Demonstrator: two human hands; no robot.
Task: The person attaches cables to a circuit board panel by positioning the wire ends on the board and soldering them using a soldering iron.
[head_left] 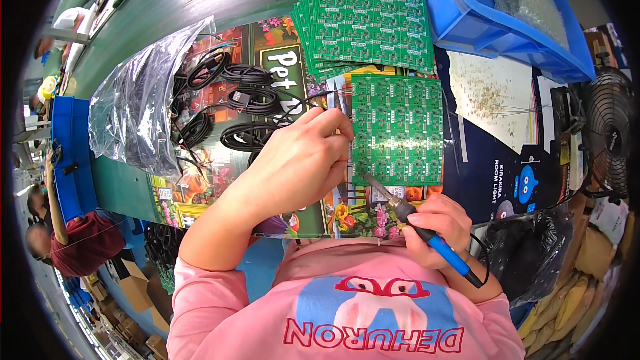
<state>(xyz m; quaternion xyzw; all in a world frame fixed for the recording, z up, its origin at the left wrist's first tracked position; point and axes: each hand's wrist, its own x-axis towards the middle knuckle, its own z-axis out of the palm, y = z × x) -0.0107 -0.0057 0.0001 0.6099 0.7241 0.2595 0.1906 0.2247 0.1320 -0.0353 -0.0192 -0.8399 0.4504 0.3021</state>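
One iron [448,255], blue-handled, slants from the curled fingers of the right hand [440,227] toward a green board [398,120] lying flat near the front of the table [123,187]; whether its tip touches, I cannot tell from here. At the board's left edge, the left hand [310,153] has its fingertips drawn together, anything pinched between them hidden from me. A steady right wrist, a brief touch of the tip and left fingers well off the hot metal would seem to serve best. The table's near edge runs close below the board, leaving little room to pull back. Leftward, coiled cables [250,75] and a clear bag [137,103] crowd any sweep; a stack of boards [373,23] lies just beyond the far edge. The roomiest side looks to be the right, over a dark sheet [477,180], bounded farther off by a blue bin [460,10] and a fan [608,120].
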